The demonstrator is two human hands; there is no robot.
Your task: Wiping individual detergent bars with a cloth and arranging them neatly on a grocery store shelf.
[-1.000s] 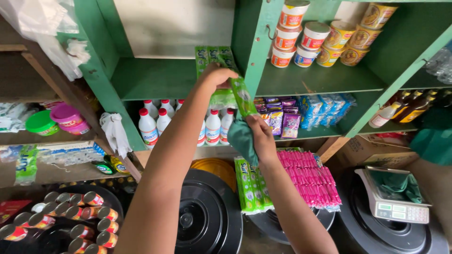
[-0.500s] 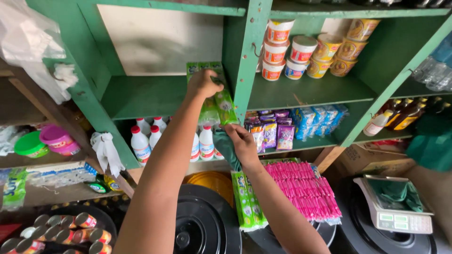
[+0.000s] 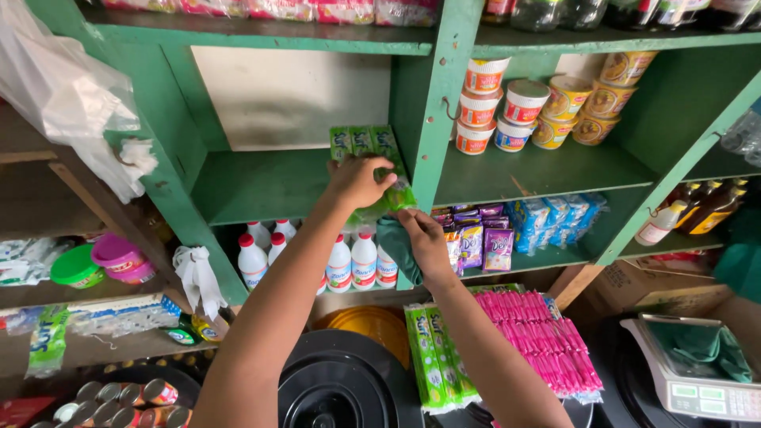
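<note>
Up on the green shelf [image 3: 261, 186], the left hand [image 3: 358, 181] grips green sachet strips [image 3: 372, 154], fingers curled over them; the right hand [image 3: 424, 238] clutches a dark cloth [image 3: 396, 246].

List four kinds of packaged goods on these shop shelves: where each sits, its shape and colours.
Green sachet strips: middle shelf, under the left hand.
White bottles, red caps: shelf below.
Round tubs, red-and-white: stacked, right bay.
Pink sachet sheets: lying flat below the right hand.

Stacked noodle cups [image 3: 547, 107] sit at two o'clock, white bottles [image 3: 317, 261] at centre, pink sachet strips [image 3: 539, 341] at five o'clock.
</note>
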